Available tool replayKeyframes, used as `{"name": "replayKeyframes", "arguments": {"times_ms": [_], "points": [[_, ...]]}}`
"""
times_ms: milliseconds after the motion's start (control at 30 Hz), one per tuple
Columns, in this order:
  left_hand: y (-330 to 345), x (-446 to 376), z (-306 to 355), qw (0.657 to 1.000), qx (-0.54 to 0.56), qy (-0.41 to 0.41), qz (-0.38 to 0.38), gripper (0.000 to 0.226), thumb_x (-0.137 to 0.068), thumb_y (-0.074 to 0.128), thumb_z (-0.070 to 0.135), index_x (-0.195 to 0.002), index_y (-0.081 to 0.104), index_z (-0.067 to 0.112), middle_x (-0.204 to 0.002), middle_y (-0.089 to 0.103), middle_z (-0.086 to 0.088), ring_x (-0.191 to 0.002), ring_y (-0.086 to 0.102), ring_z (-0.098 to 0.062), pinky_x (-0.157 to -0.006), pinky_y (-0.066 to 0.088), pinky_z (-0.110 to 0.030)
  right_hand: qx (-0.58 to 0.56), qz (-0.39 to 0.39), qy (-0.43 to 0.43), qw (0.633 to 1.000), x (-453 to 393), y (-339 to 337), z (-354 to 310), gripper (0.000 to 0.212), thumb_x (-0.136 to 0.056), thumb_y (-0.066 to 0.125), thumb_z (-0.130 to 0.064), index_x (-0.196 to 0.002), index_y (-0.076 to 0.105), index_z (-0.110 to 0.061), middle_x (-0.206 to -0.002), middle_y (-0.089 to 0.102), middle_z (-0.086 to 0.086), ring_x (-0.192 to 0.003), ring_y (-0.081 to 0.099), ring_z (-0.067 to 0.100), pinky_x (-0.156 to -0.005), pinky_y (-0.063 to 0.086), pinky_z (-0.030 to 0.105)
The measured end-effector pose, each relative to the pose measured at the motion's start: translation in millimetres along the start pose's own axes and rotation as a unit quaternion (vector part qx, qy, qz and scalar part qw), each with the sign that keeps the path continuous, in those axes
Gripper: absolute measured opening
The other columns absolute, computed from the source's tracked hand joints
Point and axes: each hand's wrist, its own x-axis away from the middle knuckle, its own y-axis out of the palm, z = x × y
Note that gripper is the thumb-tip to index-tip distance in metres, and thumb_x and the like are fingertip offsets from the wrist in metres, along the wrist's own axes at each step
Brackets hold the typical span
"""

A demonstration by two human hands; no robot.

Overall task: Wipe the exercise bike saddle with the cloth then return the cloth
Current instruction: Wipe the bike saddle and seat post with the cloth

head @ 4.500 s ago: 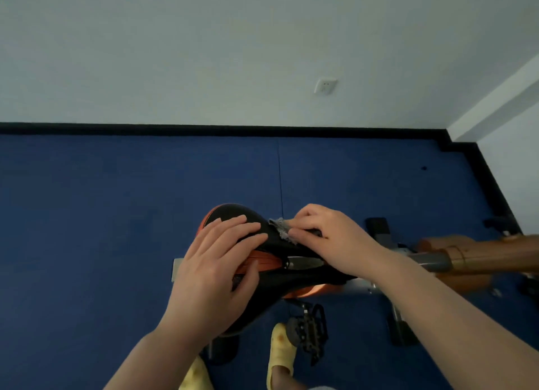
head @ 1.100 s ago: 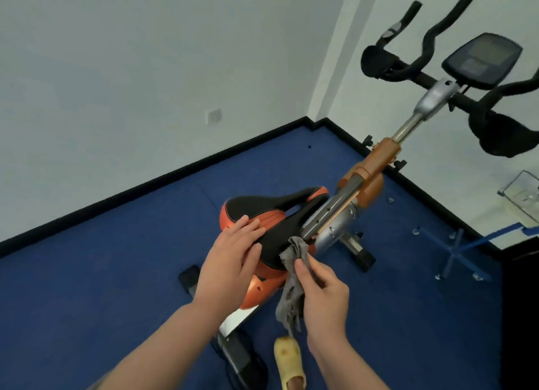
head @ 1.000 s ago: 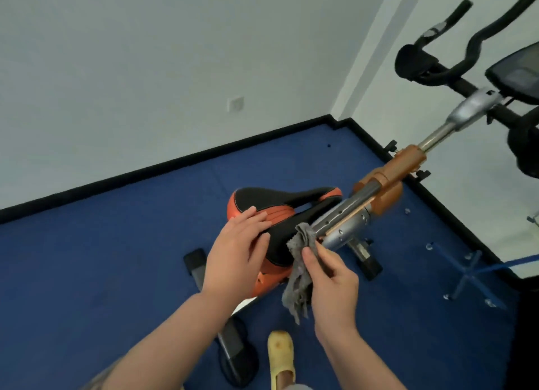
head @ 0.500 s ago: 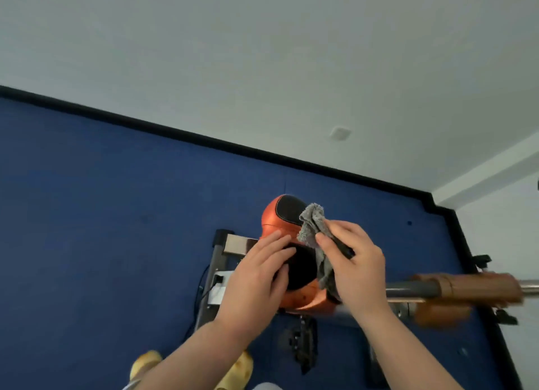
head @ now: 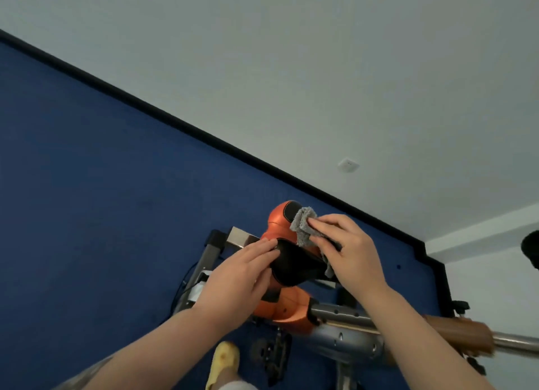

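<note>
The black and orange bike saddle (head: 294, 265) sits in the lower middle of the head view. My right hand (head: 348, 252) grips a grey cloth (head: 303, 224) and presses it on the saddle's far right side near its orange rear end. My left hand (head: 242, 276) lies flat on the saddle's near left side, fingers together, holding nothing. Part of the cloth hangs down under my right palm.
The bike's grey frame tube (head: 347, 335) and orange post (head: 458, 332) run right below the saddle. A black pedal (head: 274, 357) and my yellow slipper (head: 223, 363) are at the bottom. Blue floor (head: 102, 200) meets a white wall (head: 320, 68) with a black skirting.
The view has tilted and come closer to the saddle. My right hand has kept the cloth on the saddle's far side and shifted slightly; my left hand stays on the near side.
</note>
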Motion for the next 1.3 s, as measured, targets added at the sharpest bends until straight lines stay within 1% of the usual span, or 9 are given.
{"name": "replayKeyframes", "arguments": {"times_ms": [167,367,600,733,833,967,1133,1233,1300], "points": [[5,2,4,0.999,-0.038,-0.011,0.034,0.044,-0.093,0.032,0.035,-0.129,0.055,0.030,-0.140,0.048,0.018,-0.130,0.043,-0.001,-0.106,0.028,-0.014,0.012,-0.052,-0.077,0.996,-21,7,9,0.033,-0.086,0.068,-0.017,-0.118,0.068,-0.024,-0.111,0.063,-0.009,-0.105,0.059,0.008,-0.088,0.051,0.030],[31,0,21,0.988,-0.053,-0.053,0.132,0.036,-0.093,0.042,0.030,-0.121,0.063,0.023,-0.129,0.059,0.011,-0.122,0.050,-0.007,-0.103,0.042,-0.024,0.038,-0.115,-0.227,0.966,-59,7,22,0.029,-0.088,0.061,-0.022,-0.116,0.068,-0.026,-0.112,0.064,-0.006,-0.106,0.060,0.011,-0.083,0.054,0.030],[60,-2,32,0.969,-0.100,-0.066,0.217,0.031,-0.093,0.050,0.023,-0.121,0.064,0.018,-0.128,0.060,0.007,-0.122,0.050,-0.011,-0.104,0.040,-0.026,0.087,-0.203,-0.381,0.898,-111,25,30,0.029,-0.091,0.048,-0.033,-0.110,0.071,-0.028,-0.110,0.066,-0.005,-0.102,0.055,0.009,-0.067,0.056,0.031],[68,-7,37,0.960,-0.111,-0.062,0.248,0.028,-0.093,0.054,0.018,-0.118,0.066,0.017,-0.126,0.062,0.006,-0.121,0.053,-0.011,-0.102,0.044,-0.028,0.066,-0.265,-0.449,0.851,-129,38,26,0.027,-0.091,0.050,-0.031,-0.106,0.072,-0.025,-0.107,0.068,-0.004,-0.100,0.060,0.017,-0.074,0.054,0.039],[77,-12,41,0.965,-0.148,-0.021,0.214,0.027,-0.090,0.058,0.016,-0.116,0.067,0.018,-0.123,0.064,0.006,-0.120,0.054,-0.012,-0.104,0.043,-0.027,0.035,-0.353,-0.436,0.827,-130,48,14,0.024,-0.091,0.052,-0.032,-0.107,0.070,-0.028,-0.109,0.067,-0.011,-0.104,0.057,0.010,-0.084,0.049,0.041],[85,-15,40,0.970,-0.175,0.022,0.164,0.032,-0.088,0.061,0.013,-0.120,0.063,0.018,-0.126,0.062,0.005,-0.126,0.048,-0.012,-0.110,0.034,-0.028,-0.005,-0.470,-0.398,0.788,-134,52,-1,0.021,-0.090,0.061,-0.026,-0.109,0.070,-0.030,-0.110,0.066,-0.014,-0.106,0.054,0.005,-0.095,0.043,0.032],[84,-14,35,0.971,-0.167,0.033,0.168,0.033,-0.088,0.063,0.012,-0.121,0.063,0.017,-0.127,0.062,0.004,-0.127,0.049,-0.013,-0.109,0.038,-0.030,0.031,-0.480,-0.373,0.794,-143,54,-5,0.018,-0.088,0.061,-0.028,-0.104,0.069,-0.032,-0.105,0.066,-0.016,-0.103,0.054,0.008,-0.094,0.044,0.041],[85,-13,35,0.972,-0.167,0.030,0.163,0.034,-0.089,0.061,0.012,-0.122,0.062,0.017,-0.129,0.061,0.003,-0.128,0.047,-0.013,-0.109,0.038,-0.030,0.015,-0.521,-0.397,0.756,-123,60,-17,0.019,-0.090,0.057,-0.031,-0.105,0.068,-0.037,-0.109,0.063,-0.020,-0.107,0.050,0.003,-0.099,0.040,0.036],[83,-13,34,0.972,-0.166,0.034,0.161,0.034,-0.089,0.060,0.013,-0.122,0.063,0.017,-0.129,0.061,0.003,-0.128,0.047,-0.013,-0.108,0.039,-0.030,0.023,-0.539,-0.374,0.754,-130,62,-22,0.018,-0.091,0.059,-0.029,-0.105,0.069,-0.032,-0.109,0.065,-0.016,-0.105,0.052,0.002,-0.098,0.040,0.032]]}}
